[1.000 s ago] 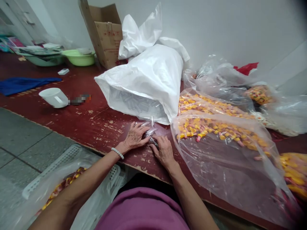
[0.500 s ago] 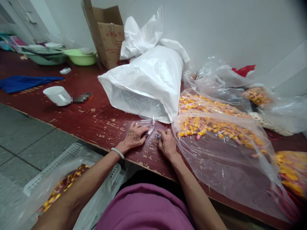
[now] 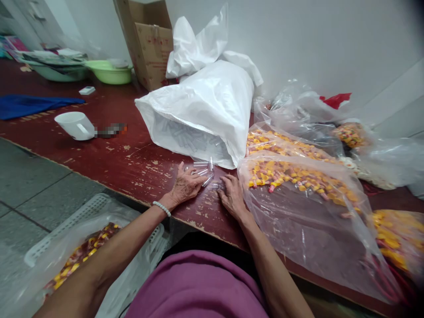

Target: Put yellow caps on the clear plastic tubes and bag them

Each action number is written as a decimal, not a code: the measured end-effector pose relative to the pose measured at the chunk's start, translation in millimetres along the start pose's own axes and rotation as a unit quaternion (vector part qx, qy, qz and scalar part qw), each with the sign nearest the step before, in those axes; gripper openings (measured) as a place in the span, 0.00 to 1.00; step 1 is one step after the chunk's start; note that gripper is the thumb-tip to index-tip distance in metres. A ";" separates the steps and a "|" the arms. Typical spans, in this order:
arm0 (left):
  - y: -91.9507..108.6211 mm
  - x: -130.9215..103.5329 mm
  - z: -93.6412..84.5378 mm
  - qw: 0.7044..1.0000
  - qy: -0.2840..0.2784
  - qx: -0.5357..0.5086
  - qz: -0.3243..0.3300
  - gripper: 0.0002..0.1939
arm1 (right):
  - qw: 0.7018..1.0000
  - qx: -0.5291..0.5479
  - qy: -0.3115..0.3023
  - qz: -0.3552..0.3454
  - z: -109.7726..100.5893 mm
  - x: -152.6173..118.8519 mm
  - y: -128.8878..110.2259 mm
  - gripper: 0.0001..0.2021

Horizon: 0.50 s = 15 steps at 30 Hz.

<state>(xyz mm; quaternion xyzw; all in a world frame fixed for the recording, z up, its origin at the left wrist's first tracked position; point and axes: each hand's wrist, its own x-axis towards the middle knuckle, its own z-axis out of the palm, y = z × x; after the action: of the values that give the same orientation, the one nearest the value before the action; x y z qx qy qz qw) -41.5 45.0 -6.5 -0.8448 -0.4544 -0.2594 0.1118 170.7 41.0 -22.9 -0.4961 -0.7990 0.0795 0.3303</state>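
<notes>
Several clear tubes (image 3: 202, 168) lie on the worn red table (image 3: 139, 152), just in front of the mouth of a white sack (image 3: 212, 95) that holds many more of them. My left hand (image 3: 186, 183) rests against the left side of the loose tubes, fingers spread and palm down. Across a small gap, my right hand (image 3: 232, 196) is on the tabletop with its fingers apart, its fingertips beside a clear piece. To its right lies a clear plastic bag (image 3: 306, 234) with yellow and red pieces in it.
A white mug (image 3: 75, 125) lies tilted at left, near a blue cloth (image 3: 36, 106). Behind are a green basin (image 3: 109, 73) and a cardboard box (image 3: 154, 53). A white basket (image 3: 71, 225) stands below the table's front edge.
My right hand's fingers have spread apart from a curled pose. My left hand has moved only slightly, over the tubes' near side. The camera view has shifted a little.
</notes>
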 end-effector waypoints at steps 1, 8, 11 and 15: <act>0.3 -0.2 -0.3 1.000 0.000 -0.002 0.001 0.15 | 1.000 0.004 0.014 -0.001 -1.7 -2.6 -2.2 0.20; 0.9 -1.6 -1.5 1.000 -0.005 -0.010 -0.003 0.17 | 0.995 0.016 -0.010 0.093 -40.0 -34.4 -21.3 0.29; 1.9 -2.1 -2.3 1.000 -0.007 0.001 -0.002 0.17 | 0.993 -0.015 -0.066 0.092 -62.4 -49.8 -23.5 0.21; 2.8 -2.3 -2.0 1.000 -0.011 0.005 -0.004 0.17 | 0.992 -0.071 -0.084 0.061 -86.5 -62.6 -26.3 0.14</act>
<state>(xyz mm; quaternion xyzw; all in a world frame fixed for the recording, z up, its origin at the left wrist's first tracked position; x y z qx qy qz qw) -40.9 41.0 -5.9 -0.8451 -0.4607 -0.2482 0.1098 221.8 -42.3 27.6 -0.5579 -0.7959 0.0839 0.2199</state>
